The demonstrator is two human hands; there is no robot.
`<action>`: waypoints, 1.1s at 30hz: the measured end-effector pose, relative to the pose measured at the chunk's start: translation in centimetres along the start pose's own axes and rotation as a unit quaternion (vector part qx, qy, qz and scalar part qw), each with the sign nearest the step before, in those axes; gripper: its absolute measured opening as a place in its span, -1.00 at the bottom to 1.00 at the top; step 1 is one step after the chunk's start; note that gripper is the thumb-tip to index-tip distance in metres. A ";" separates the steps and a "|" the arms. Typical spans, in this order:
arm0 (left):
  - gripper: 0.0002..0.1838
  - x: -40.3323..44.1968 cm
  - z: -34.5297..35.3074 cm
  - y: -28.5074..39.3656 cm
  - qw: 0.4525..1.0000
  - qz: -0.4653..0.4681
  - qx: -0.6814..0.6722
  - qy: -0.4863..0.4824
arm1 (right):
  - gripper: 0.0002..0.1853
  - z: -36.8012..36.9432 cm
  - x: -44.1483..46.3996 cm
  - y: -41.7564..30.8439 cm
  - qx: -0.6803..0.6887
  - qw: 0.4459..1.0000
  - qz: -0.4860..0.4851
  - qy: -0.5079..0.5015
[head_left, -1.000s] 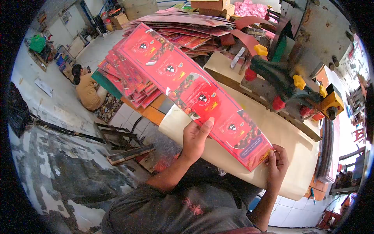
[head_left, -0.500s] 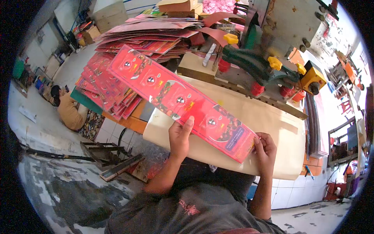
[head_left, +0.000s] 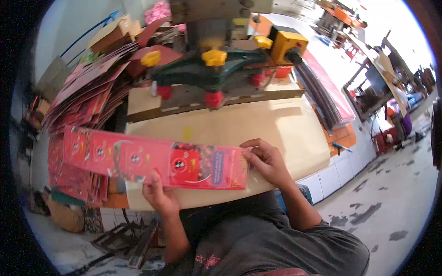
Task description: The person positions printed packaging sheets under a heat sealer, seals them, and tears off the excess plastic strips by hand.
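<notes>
A long red strip of printed packaging (head_left: 159, 154), glossy, with repeated food pictures and round logos, lies across my hands above the cream-covered work surface. My left hand (head_left: 162, 200) grips its lower edge near the middle, thumb on top and the other fingers mostly hidden beneath. At the strip's right end, my right hand (head_left: 269, 165) pinches the upper corner between thumb and fingers. The strip's left end reaches over a pile of similar red printed pieces (head_left: 69, 181).
Beyond the cream surface (head_left: 230, 124) stands a machine with a dark green clamp bar (head_left: 184, 73), yellow knobs (head_left: 214, 57) and a yellow box (head_left: 287, 46). Stacked red printed sheets (head_left: 87, 92) rise at left. A blue pen (head_left: 341, 147) lies at the right edge.
The strip has swung from a steep diagonal to nearly level, with both hands still on it. My view has turned, so the machine now appears nearer the middle.
</notes>
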State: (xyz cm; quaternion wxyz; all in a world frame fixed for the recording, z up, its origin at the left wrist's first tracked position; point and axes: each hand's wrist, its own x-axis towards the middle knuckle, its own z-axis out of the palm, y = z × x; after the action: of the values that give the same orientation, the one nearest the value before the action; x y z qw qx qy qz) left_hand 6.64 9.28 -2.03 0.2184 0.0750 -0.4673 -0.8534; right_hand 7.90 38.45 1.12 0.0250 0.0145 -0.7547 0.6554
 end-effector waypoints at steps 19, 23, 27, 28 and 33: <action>-0.54 0.7 -3.2 -1.0 0.998 0.030 -0.060 0.020 | -0.70 -0.8 -0.1 -0.1 -0.069 0.987 -0.072 -0.122; -0.47 0.7 -3.9 -1.2 0.997 0.019 -0.077 0.010 | -0.76 -0.9 0.0 0.1 -0.061 0.983 -0.082 -0.154; -0.39 0.5 -3.7 -1.4 0.997 0.027 -0.064 0.021 | -0.75 -1.0 -0.2 -0.3 -0.019 0.982 -0.072 -0.173; -0.36 0.4 -3.6 -1.4 0.998 0.032 -0.049 0.032 | -0.75 -1.2 -0.2 -0.3 -0.020 0.982 -0.070 -0.172; -0.29 0.2 -3.7 -0.8 0.994 -0.009 -0.108 0.014 | -0.73 -1.2 -0.1 0.3 -0.041 0.958 -0.161 -0.235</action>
State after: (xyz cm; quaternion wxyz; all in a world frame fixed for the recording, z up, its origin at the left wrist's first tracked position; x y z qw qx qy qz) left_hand 7.38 6.75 -4.73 0.2243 0.0675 -0.3684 -0.8997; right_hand 8.02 39.64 0.96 -0.0473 0.2887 -0.7529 0.5895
